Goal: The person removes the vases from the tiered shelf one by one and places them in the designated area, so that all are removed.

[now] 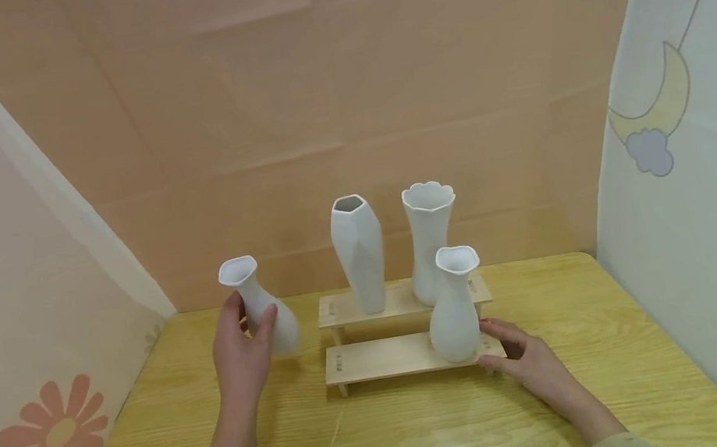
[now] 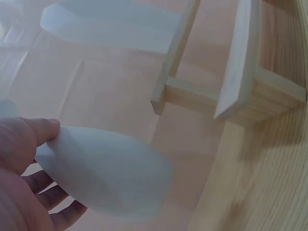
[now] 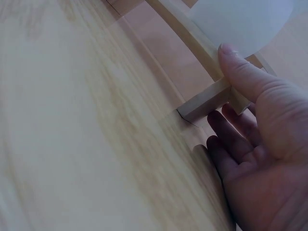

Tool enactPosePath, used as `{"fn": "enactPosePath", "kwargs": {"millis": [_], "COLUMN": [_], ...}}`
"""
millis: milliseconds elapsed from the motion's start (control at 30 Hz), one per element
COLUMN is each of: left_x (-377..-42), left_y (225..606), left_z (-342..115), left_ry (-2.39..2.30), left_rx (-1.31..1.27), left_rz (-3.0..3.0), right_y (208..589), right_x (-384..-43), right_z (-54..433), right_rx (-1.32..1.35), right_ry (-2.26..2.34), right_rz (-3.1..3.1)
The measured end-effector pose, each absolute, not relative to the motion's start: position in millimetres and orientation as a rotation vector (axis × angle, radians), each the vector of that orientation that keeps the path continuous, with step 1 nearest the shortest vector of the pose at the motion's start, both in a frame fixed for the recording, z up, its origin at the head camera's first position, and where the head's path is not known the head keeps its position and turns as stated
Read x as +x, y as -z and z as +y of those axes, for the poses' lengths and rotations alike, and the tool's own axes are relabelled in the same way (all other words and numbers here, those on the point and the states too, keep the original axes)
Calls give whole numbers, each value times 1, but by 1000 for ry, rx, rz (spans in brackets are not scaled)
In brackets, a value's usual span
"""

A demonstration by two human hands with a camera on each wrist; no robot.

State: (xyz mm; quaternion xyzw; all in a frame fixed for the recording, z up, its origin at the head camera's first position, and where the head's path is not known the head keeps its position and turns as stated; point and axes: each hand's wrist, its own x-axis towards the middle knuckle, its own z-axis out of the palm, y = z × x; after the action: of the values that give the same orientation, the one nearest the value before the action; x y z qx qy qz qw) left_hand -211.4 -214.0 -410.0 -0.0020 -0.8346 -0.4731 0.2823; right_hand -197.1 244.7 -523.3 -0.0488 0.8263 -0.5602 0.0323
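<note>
My left hand point(image 1: 243, 353) grips a white vase point(image 1: 272, 318) with a flared, wavy rim, thumb on one side and fingers on the other. The vase is tilted, left of a two-step wooden stand point(image 1: 381, 358); its smooth rounded body point(image 2: 110, 168) shows in the left wrist view. With the thumb and fingers, my right hand point(image 1: 532, 364) holds the right end of the lower step. In the right wrist view the thumb point(image 3: 240, 72) lies by the step's edge, close to a similar vase point(image 1: 455, 322) standing upright there.
On the upper step stand a faceted vase point(image 1: 361, 255) and a scallop-rimmed vase point(image 1: 430, 235). The stand sits on a wood-grain table point(image 1: 395, 439). A plain cloth point(image 1: 338, 100) hangs behind, with patterned cloths point(image 1: 706, 213) at the sides.
</note>
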Motion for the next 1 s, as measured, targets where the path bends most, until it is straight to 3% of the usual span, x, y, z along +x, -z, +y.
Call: {"fn": "enactPosePath", "kwargs": {"millis": [1000], "left_x": [-244], "left_y": [460], "left_z": [-255], "left_ry": [1231], "left_rx": [226], "left_rz": [-2255], "right_y": [519], "right_x": [-195], "right_z": [243], "right_rx": [-155], "right_ry": [1751], "right_rz": [2508]}}
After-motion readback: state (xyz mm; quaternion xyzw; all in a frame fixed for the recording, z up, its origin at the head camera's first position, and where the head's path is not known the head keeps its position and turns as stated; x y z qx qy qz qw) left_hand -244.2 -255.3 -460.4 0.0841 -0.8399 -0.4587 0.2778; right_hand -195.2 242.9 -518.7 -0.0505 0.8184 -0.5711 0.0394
